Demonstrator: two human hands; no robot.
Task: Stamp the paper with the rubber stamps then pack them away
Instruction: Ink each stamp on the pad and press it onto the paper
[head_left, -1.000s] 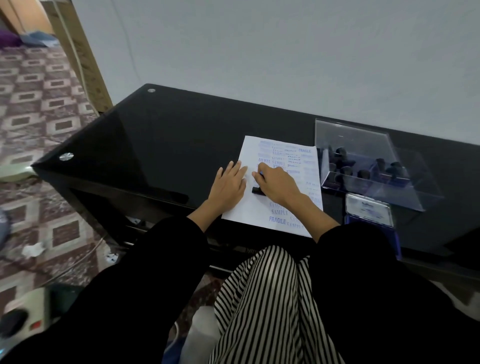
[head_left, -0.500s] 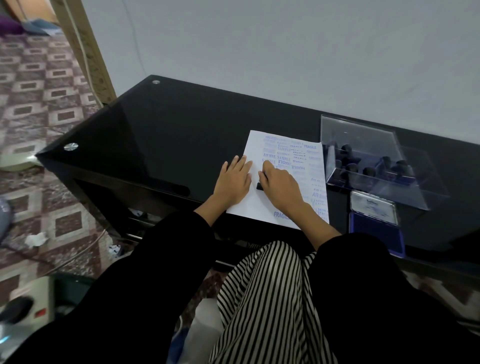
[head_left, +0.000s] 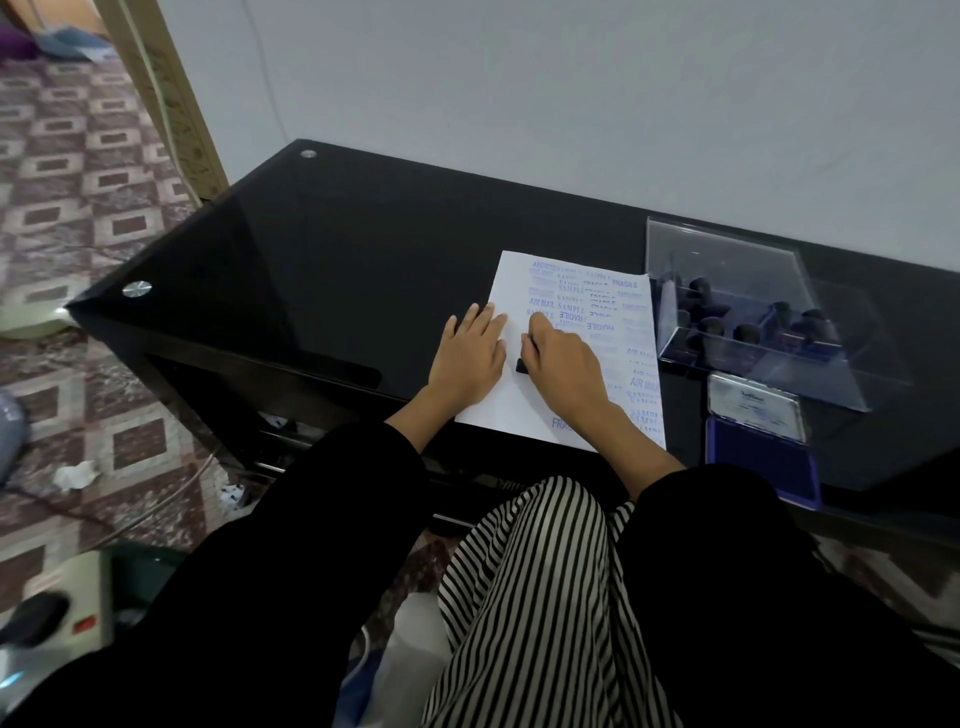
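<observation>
Little has changed in the last second: the stamp (head_left: 521, 365) is still pressed on the paper (head_left: 519, 291), mid-frame, gripped by the right hand (head_left: 563, 364), fingers curled round it. The sheet is kept flat by the straight-fingered left hand (head_left: 470, 358). Stamping is judged unfinished; packing is not begun.

a black stamp (head_left: 521, 365) is pressed onto the paper (head_left: 524, 410) by the right hand (head_left: 563, 364); the paper's left edge is held flat by the left hand (head_left: 470, 353).

Black glass table (head_left: 311, 270); patterned floor tiles (head_left: 78, 182); pale wall (head_left: 571, 104) behind.
</observation>
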